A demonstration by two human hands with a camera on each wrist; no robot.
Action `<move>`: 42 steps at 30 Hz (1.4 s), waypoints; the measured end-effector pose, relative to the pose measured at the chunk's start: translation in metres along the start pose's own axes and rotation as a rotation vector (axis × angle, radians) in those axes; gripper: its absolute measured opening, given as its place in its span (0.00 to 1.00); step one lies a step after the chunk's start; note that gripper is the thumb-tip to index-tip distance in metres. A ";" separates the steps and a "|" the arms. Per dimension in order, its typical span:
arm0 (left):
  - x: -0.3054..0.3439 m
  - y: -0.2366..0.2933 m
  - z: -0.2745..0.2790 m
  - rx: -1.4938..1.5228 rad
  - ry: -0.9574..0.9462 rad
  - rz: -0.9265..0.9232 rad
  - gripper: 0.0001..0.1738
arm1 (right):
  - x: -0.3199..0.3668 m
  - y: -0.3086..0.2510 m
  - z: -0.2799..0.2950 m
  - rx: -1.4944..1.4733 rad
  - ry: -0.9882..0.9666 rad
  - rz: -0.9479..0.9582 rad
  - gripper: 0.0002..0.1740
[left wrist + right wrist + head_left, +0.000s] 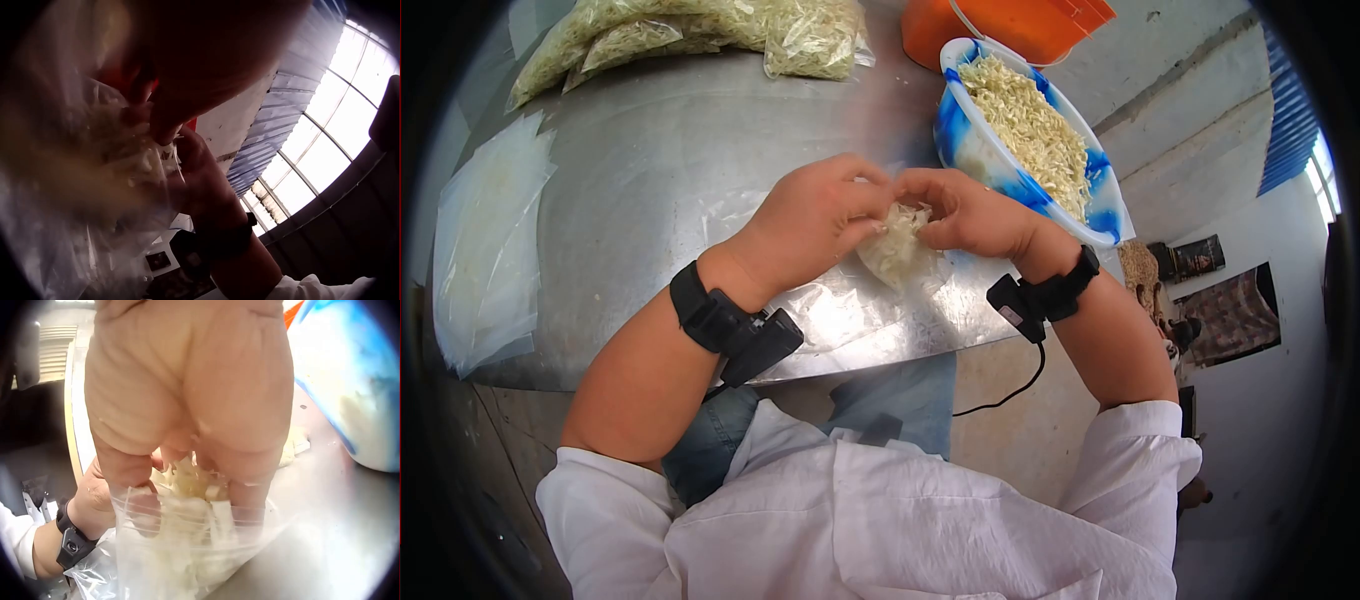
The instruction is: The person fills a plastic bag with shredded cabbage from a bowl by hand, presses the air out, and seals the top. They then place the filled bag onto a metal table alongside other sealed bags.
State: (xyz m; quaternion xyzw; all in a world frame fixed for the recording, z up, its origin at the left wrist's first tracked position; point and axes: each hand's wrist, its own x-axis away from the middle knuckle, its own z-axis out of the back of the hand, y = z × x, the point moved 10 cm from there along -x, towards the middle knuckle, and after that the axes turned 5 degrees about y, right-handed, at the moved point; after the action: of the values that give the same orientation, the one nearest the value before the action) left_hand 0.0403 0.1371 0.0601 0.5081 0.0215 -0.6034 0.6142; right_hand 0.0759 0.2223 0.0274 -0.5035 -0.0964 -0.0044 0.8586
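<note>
A small clear plastic bag [892,252] with pale shredded pieces inside stands on the metal table between both hands. My left hand [818,222] pinches the bag's mouth from the left. From the other side my right hand [980,218] grips the rim, and in the right wrist view fingers of the right hand [187,394] reach inside the bag [187,550], around the pale pieces. The left wrist view is dark and blurred, with the bag [131,169] close to the lens.
Behind the right hand stands a blue and white basin [962,150] of pale shreds, beside an orange container [1000,35]. Filled bags [810,45] lie at the table's far left edge. Flat empty bags [490,245] are stacked on the left of the metal table [630,220].
</note>
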 end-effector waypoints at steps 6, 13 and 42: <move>0.000 0.004 0.000 0.049 0.001 -0.036 0.06 | -0.001 0.016 -0.002 0.206 0.066 -0.085 0.20; -0.002 0.016 0.005 0.052 0.017 -0.087 0.05 | 0.001 -0.023 -0.007 0.608 0.011 0.074 0.21; -0.005 0.018 0.016 -0.102 0.086 -0.079 0.08 | 0.053 -0.061 0.146 0.334 0.536 0.046 0.13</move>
State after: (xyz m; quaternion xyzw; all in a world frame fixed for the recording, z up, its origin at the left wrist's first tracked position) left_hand 0.0427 0.1258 0.0818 0.5005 0.0987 -0.6029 0.6134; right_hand 0.0980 0.3236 0.1588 -0.3385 0.1452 -0.1014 0.9242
